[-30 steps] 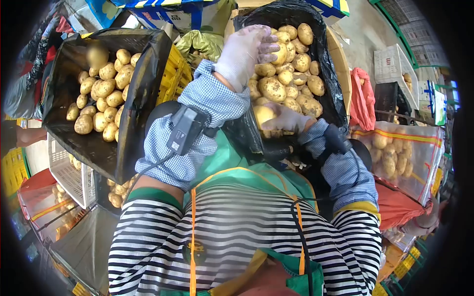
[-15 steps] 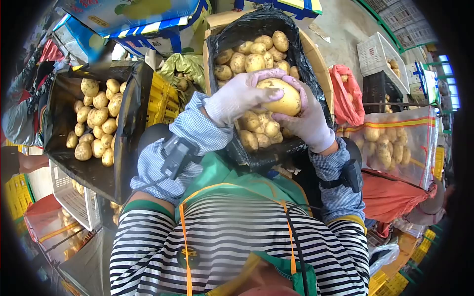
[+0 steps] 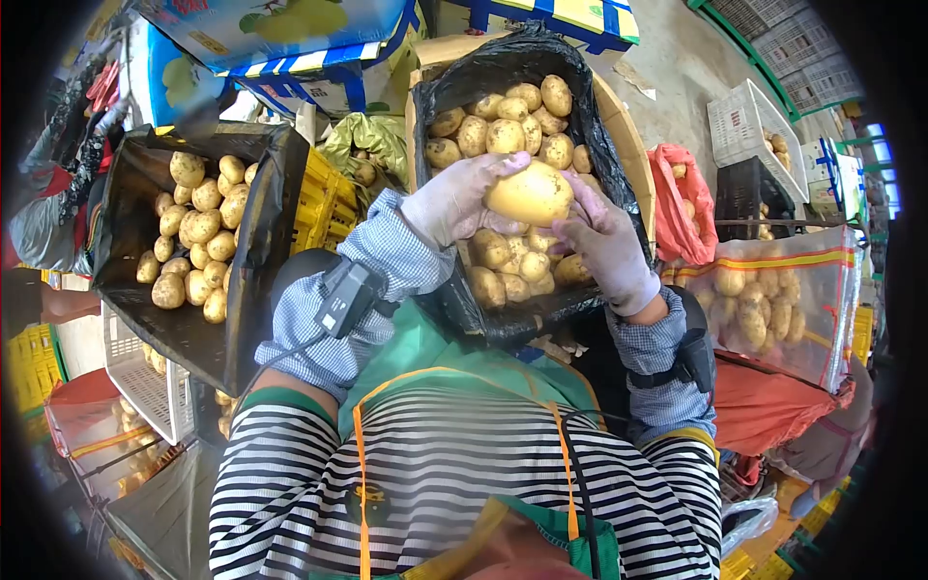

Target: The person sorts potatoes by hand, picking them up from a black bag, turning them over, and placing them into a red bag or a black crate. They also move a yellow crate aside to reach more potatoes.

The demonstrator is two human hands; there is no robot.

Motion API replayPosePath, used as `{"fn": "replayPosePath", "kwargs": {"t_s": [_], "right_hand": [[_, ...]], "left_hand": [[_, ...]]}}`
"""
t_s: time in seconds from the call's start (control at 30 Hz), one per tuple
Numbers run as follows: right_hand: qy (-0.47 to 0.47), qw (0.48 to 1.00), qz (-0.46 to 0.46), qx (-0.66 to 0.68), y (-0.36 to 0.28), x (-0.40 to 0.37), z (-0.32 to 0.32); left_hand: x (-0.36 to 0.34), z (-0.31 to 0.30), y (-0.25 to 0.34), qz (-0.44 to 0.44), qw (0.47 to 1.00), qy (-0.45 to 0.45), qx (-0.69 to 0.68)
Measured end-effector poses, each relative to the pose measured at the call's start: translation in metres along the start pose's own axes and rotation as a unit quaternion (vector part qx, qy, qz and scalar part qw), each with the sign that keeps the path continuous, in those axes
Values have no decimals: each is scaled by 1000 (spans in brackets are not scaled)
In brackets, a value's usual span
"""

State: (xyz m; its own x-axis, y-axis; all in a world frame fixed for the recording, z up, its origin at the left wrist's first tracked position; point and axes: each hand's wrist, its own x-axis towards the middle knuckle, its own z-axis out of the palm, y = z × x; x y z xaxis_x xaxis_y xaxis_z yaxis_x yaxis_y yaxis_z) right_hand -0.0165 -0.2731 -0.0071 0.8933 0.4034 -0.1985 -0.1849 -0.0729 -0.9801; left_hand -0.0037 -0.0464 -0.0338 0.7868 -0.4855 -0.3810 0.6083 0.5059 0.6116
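Observation:
A large pale-yellow potato [image 3: 530, 194] with a few brown specks is held between both gloved hands. My left hand [image 3: 452, 201] grips its left end, thumb toward the upper edge. On the other side, my right hand [image 3: 615, 249] has its fingers and thumb closed on the right end. Below the hands is a cardboard box [image 3: 635, 155] lined with a black plastic bag [image 3: 592, 124]. Many potatoes [image 3: 506, 135] lie in it, and the hands cover some of them. Both hands wear thin whitish gloves with dirt on the fingers.
At left stands a dark-lined crate [image 3: 126, 217] of potatoes, beside a yellow crate [image 3: 326, 203]. On the right are a red bag [image 3: 688, 242], a clear mesh sack [image 3: 822, 290] of potatoes and a white crate [image 3: 739, 126]. Blue printed cartons [image 3: 290, 43] stand at the back.
The potato has turned between the hands and moved slightly left and down. My right hand's fingers have slid from over its top to its right end.

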Motion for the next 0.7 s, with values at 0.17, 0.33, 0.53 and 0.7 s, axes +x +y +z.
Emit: {"fn": "replayPosePath", "kwargs": {"t_s": [0.17, 0.33, 0.53, 0.7], "right_hand": [[5, 982, 148, 114, -12, -2, -10], [15, 990, 85, 109, 7, 1, -15], [-213, 843, 101, 484, 9, 5, -17], [-151, 855, 121, 482, 23, 8, -17]], "left_hand": [[24, -37, -22, 197, 918, -82, 333], [-4, 16, -3, 149, 969, -51, 189], [-11, 29, -1, 387, 811, -23, 438], [-19, 35, -5, 296, 897, 55, 325]]}}
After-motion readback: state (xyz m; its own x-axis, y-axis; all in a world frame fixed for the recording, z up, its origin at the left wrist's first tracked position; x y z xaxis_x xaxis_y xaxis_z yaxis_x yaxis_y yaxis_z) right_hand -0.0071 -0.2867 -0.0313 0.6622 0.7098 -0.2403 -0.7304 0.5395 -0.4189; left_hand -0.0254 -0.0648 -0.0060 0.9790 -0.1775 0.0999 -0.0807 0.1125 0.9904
